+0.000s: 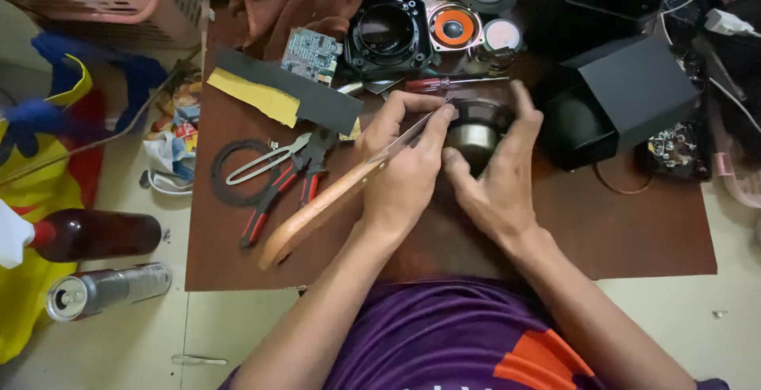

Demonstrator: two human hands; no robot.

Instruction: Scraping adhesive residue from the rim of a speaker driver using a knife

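My left hand [400, 164] grips a knife [333, 204] with a long wooden handle; its thin blade points up and right toward a small round speaker driver [474, 132] with a shiny metal magnet. My right hand [499, 176] wraps around that speaker, thumb in front and fingers over its far rim, holding it on the brown table [618, 223]. The blade tip reaches the speaker's left edge, where both hands meet.
Red-handled pliers [277, 188], metal scissors [261, 164] and a black ring gasket [226, 176] lie left of my hands. A black box [626, 93], circuit board [311, 55], screwdriver [444, 83], other speakers [453, 27] and a black frame [388, 33] crowd the far side. A bottle [95, 234] and can [107, 288] lie on the floor.
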